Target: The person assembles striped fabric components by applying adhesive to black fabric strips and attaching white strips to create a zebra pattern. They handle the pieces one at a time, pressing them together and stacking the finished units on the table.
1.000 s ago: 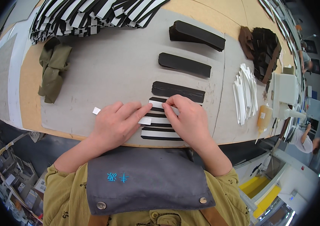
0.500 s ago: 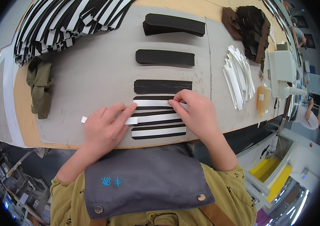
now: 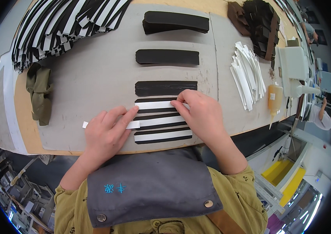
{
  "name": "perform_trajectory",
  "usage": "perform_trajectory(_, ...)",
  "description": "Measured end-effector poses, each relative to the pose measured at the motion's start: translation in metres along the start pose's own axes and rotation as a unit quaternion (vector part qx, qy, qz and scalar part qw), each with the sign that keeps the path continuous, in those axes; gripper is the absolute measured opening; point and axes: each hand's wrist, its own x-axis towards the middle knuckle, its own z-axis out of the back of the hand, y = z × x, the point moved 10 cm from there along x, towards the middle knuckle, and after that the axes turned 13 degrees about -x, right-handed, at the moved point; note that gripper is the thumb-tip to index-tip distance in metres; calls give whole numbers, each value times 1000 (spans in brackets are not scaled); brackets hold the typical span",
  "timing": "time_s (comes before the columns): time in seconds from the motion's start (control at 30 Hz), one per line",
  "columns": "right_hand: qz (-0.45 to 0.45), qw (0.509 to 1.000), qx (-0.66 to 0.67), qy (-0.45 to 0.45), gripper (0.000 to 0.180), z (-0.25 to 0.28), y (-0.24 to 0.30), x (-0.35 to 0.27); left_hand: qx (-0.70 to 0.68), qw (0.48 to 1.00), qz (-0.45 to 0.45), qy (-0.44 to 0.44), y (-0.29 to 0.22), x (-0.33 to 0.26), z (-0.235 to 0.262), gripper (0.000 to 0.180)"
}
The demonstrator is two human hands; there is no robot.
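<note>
Three black strips lie in a row near the table's front edge, each with a narrower white strip along it. On the farthest, the white strip (image 3: 153, 105) has my left index fingertip on its left end. My right hand (image 3: 198, 113) pinches the same strip farther right, thumb and index together. Another white strip (image 3: 133, 124) passes beneath the curled fingers of my left hand (image 3: 109, 130) and shows on both sides of it. The middle white strip (image 3: 163, 121) and nearest white strip (image 3: 163, 135) lie on their black pieces. Just beyond is a stack of plain black strips (image 3: 165, 88).
Farther back lie two more black strip stacks (image 3: 167, 57). Black-and-white strips (image 3: 68, 23) fill the far left, above an olive cloth (image 3: 40, 93). At right are loose white strips (image 3: 247, 76), dark brown pieces (image 3: 261, 27), an amber bottle (image 3: 274, 97) and a white container (image 3: 293, 64).
The view has shifted slightly. My right fingertips sit a little farther left along the white strip; my left hand keeps its place at the strip's left end.
</note>
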Motion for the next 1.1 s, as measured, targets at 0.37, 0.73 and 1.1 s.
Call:
perform_trajectory(0.37,-69,982,24,-173,21,34,-40,-29,-12,996,-82,-43,-29,16,3,61)
perform_trajectory(0.73,25,965,53,-255,23,20,-44,-78,2,993,-113,42,-63,59,-44,72)
perform_trajectory(1.1,42,973,-59,-219,42,6,-32,-75,14,993,-107,38,-62,58,-46,64)
